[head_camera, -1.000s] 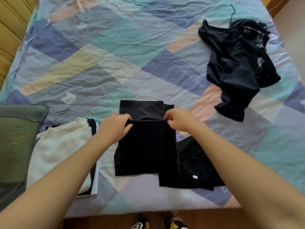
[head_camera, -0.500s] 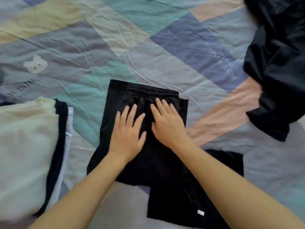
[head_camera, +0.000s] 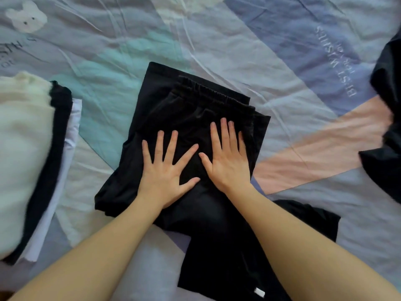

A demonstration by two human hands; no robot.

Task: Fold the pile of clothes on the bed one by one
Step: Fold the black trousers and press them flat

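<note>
head view: left hand (head_camera: pixel 165 170) and right hand (head_camera: pixel 228 157), fingers spread flat, press side by side on folded black trousers (head_camera: pixel 173 109) at the middle of the patchwork bedsheet (head_camera: pixel 282 61). a folded stack (head_camera: pixel 28 148) lies left; unfolded dark clothes (head_camera: pixel 386 135) lie at the right edge.

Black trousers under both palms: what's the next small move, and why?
Probably lift the folded black trousers onto the folded stack at the left. Both the left hand and the right hand press flat on them; they look fully folded, waistband on top.
</note>
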